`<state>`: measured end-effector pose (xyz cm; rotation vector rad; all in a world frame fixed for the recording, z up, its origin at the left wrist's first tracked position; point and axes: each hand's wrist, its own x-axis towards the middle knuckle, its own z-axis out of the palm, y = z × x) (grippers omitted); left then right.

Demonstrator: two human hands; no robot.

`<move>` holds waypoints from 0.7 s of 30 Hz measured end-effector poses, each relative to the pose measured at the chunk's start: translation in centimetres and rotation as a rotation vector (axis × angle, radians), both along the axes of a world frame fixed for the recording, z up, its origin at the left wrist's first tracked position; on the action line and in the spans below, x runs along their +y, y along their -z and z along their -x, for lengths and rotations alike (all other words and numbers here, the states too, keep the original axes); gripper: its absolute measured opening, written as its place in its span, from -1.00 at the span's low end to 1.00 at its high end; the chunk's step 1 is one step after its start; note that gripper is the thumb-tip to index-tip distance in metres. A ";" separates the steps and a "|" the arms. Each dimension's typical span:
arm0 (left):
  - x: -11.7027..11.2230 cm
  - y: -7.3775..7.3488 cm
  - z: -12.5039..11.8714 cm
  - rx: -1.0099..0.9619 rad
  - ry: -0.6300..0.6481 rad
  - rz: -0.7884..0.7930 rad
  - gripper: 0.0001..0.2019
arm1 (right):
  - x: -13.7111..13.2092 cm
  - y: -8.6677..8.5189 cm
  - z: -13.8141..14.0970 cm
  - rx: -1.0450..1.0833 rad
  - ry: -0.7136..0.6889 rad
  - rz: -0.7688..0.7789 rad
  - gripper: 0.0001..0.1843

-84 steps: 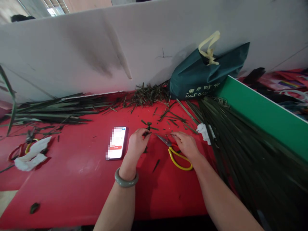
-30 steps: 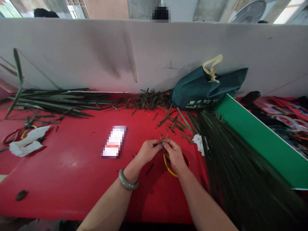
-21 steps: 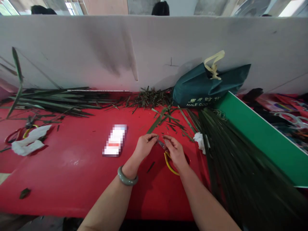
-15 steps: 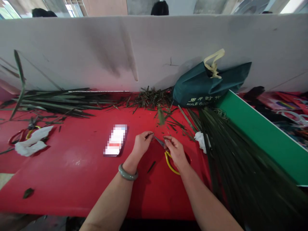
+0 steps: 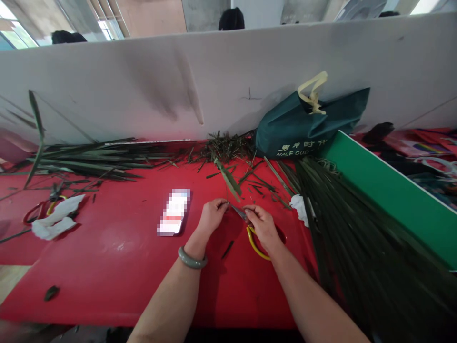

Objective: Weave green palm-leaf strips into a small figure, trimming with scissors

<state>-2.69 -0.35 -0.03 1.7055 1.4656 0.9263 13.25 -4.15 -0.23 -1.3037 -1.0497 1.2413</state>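
Observation:
My left hand (image 5: pixel 213 214), with a grey-green bangle on its wrist, pinches something thin at its fingertips. Just above those fingers a narrow green leaf piece (image 5: pixel 230 181) slants up and to the left; a fine line seems to link it to the pinch. Scissors with a yellow handle loop (image 5: pixel 256 245) are in my right hand (image 5: pixel 262 224), whose fingers close around them near the pivot. Their blades (image 5: pixel 238 211) point up-left to the left fingertips. Below, between my forearms, a short dark leaf scrap (image 5: pixel 227 249) lies on the red tabletop (image 5: pixel 117 281).
A phone (image 5: pixel 174 212) lies left of my hands. Long leaf strips (image 5: pixel 89 157) and a heap of clippings (image 5: pixel 228 145) line the white partition (image 5: pixel 124 85). To the right are a dark green bag (image 5: pixel 282 128), more long leaves (image 5: pixel 357 238) and a green board (image 5: pixel 392 190). Another pair of scissors (image 5: pixel 35 212) lies left.
The leaf piece above my left fingers has swung from a blurred upright position to a longer slant leaning left. Both hands keep nearly the same pose, while the view has shifted slightly.

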 end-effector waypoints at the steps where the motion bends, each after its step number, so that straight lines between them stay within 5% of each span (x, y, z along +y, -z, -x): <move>1: 0.0 0.1 0.0 -0.008 0.001 0.003 -0.81 | 0.0 0.0 0.0 -0.004 -0.001 0.004 -0.76; 21: 0.3 0.1 0.1 -0.027 -0.044 0.019 -0.81 | 0.1 0.1 0.3 0.021 -0.012 -0.025 -0.77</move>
